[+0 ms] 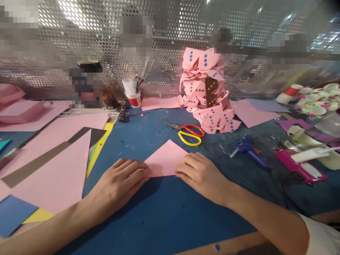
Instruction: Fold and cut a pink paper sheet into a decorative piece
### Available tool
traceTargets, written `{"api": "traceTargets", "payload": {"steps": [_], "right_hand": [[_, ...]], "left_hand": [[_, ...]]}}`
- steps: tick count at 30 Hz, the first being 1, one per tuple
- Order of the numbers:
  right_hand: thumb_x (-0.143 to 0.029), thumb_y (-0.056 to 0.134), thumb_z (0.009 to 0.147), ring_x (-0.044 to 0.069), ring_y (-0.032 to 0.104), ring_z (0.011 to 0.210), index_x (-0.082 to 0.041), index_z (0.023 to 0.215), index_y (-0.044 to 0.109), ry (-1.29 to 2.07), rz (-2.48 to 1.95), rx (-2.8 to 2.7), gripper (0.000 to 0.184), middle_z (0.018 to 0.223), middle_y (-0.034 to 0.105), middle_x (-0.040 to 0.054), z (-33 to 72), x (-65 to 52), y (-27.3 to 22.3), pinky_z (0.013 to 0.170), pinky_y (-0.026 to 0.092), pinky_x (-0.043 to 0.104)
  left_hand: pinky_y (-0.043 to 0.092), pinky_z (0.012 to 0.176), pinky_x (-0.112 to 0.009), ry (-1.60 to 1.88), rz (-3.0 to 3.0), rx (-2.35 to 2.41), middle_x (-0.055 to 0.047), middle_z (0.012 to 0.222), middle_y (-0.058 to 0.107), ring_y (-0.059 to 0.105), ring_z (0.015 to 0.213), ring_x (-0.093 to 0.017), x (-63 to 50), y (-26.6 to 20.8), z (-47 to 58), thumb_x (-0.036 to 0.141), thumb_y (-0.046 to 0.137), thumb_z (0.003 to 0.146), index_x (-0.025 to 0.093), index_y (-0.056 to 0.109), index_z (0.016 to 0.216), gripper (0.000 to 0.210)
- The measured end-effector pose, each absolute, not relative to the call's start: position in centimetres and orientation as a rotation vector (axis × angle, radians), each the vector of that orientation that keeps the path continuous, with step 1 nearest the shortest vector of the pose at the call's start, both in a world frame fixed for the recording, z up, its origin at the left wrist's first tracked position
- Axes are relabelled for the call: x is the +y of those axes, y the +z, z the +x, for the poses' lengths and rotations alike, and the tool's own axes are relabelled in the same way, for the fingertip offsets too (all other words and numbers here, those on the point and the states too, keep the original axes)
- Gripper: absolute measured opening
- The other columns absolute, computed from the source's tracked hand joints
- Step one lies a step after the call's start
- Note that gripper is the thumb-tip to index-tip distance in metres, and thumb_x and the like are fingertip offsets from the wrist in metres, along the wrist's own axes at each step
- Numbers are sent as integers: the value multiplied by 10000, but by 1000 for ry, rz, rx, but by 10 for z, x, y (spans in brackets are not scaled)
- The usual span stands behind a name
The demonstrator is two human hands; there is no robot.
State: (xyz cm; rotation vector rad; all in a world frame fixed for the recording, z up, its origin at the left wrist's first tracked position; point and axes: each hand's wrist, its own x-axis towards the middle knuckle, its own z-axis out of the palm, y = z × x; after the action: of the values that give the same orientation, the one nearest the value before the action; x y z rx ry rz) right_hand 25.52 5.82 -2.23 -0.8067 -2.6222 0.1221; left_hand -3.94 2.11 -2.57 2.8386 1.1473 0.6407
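Here, on the blue tabletop (pixel 159 216), a pink paper triangle (pixel 166 161) lies between the two hands, its peak pointing away from the person and its side corners hidden under the fingers. The left hand (pixel 120 179) covers one corner and the right hand (pixel 199 173) the other, the two well apart with fingers bent onto the sheet, though whether they pinch it or merely press cannot be told. Just beyond lie scissors (pixel 181 127) with red and yellow handles, while a blue glue gun (pixel 247 149) rests farther right.
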Motion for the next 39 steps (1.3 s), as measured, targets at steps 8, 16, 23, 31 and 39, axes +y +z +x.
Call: {"api": "traceTargets", "payload": {"steps": [8,16,23,31,39], "right_hand": [[-227,459,1055,174,585,866,-168,915,663,57,-766,-2623,255,892,649,34,254,61,-25,797,388,349],[-277,567,1014,171,565,848,-174,899,670,162,-812,-2614,186,911,638,34,256,61,-22,791,409,329],[-237,493,1044,171,584,863,-171,914,666,166,-809,-2644,227,903,641,45,255,60,-22,805,419,338],[-278,432,1071,171,594,889,-182,928,655,186,-855,-2696,282,932,651,44,255,57,-21,815,405,346],[-271,546,1024,163,569,814,-179,881,644,220,-941,-2580,196,887,653,18,255,58,-22,785,393,334]], "left_hand": [[427,770,-333,663,2887,1122,-42,1019,671,603,881,-182,26,-22,-16,143,514,1019,202,617,1096,142],[419,798,-347,691,2785,1211,-33,983,654,584,872,-185,29,-36,-15,153,528,1019,200,606,1084,111],[425,802,-353,709,2765,1208,-51,968,656,592,877,-197,29,-36,-15,163,512,1024,188,610,1070,111],[424,794,-345,706,2694,1235,-43,946,658,598,859,-192,29,-36,-14,186,483,1034,196,623,1026,141],[436,797,-312,685,2521,1254,-21,935,644,581,853,-175,33,-36,-16,226,498,1035,217,610,1007,116]]}}
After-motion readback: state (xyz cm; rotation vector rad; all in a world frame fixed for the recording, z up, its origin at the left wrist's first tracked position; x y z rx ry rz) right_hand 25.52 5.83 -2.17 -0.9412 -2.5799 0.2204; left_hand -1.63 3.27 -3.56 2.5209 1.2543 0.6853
